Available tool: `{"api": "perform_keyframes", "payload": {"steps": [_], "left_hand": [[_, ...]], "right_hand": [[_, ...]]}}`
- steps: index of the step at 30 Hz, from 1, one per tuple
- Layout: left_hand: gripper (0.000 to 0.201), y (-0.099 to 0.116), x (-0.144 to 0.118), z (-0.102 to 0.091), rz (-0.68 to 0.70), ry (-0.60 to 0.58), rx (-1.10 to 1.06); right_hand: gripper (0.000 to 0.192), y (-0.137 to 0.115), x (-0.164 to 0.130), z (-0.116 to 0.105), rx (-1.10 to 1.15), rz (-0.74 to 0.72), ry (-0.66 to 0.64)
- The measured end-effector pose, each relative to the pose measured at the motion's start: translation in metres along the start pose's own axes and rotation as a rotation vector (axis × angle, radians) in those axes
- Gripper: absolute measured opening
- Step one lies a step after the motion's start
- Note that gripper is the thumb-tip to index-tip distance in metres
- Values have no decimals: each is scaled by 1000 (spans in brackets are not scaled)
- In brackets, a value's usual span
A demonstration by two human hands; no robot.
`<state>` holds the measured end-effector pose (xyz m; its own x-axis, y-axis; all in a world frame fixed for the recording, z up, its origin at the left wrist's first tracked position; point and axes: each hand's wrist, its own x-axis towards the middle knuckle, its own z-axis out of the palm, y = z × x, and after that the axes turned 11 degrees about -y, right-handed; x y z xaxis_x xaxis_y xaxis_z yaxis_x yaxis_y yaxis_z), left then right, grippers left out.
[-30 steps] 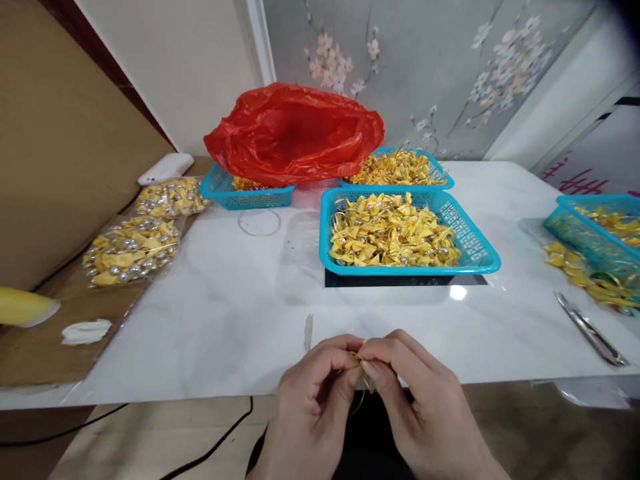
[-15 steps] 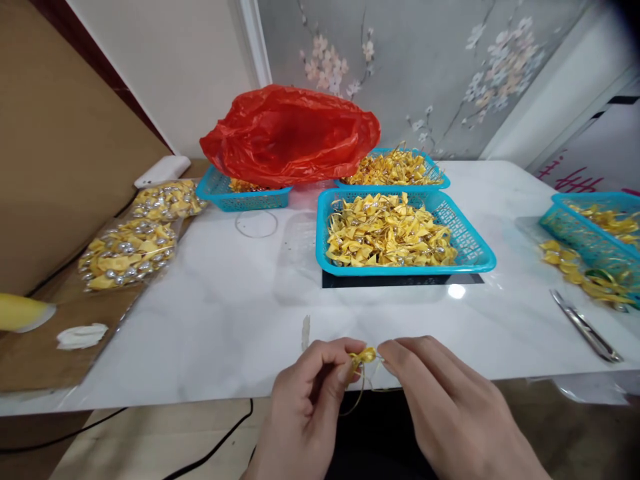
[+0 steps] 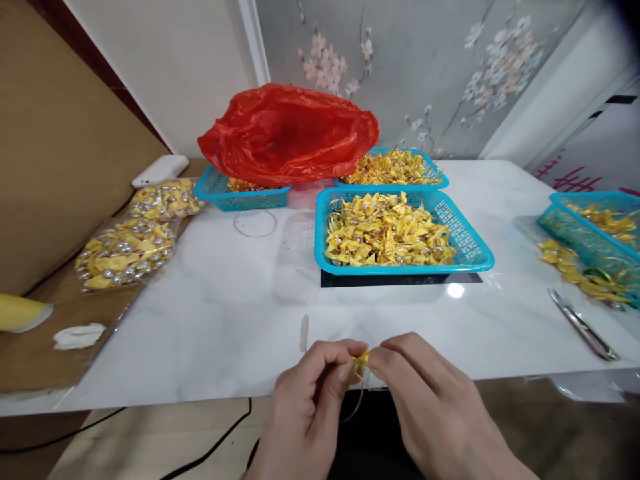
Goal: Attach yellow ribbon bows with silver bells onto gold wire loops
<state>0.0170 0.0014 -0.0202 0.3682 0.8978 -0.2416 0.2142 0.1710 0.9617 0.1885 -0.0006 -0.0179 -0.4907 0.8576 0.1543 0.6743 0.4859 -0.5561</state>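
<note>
Between my two hands, at the front edge of the white table, is a small yellow ribbon bow (image 3: 361,360) with a thin gold cord (image 3: 359,403) hanging below it. My left hand (image 3: 313,397) pinches the bow between thumb and fingers. From the other side, my right hand (image 3: 425,393) closes its thumb and forefinger on the bow's right end, and the fingertips hide part of it. Beyond the hands stands a blue basket (image 3: 405,270) heaped with yellow ribbon bows (image 3: 385,230) that carry silvery beads.
Metal tweezers (image 3: 584,327) lie at the right, near a blue basket (image 3: 575,223) and loose yellow bows (image 3: 563,260). A red plastic bag (image 3: 295,133) covers part of a back basket (image 3: 245,200). Clear bags of beaded bows (image 3: 125,253) lie at the left on cardboard (image 3: 30,367).
My right hand has moved slightly left, from just beside the bow onto its right end, covering more of it. My left hand keeps its pinch.
</note>
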Motion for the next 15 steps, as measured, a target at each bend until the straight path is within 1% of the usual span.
{"api": "perform_keyframes", "payload": {"steps": [3, 5, 7, 10, 13, 15], "left_hand": [[17, 1, 0, 0, -6, -12, 6], [16, 2, 0, 1, -5, -34, 19], [15, 2, 1, 1, 3, -48, 30], [16, 2, 1, 2, -6, -28, -1], [20, 2, 1, 1, -37, -9, -49], [22, 1, 1, 1, -49, -1, -49]], "right_hand": [[21, -1, -2, 8, 102, 64, 32], [19, -3, -2, 12, 164, 75, 68], [23, -5, -1, 15, 176, 79, 86], [29, -6, 0, 16, 56, 52, 103], [25, -4, 1, 16, -79, 23, 148], [25, -3, 3, 15, -110, 13, 163]]}}
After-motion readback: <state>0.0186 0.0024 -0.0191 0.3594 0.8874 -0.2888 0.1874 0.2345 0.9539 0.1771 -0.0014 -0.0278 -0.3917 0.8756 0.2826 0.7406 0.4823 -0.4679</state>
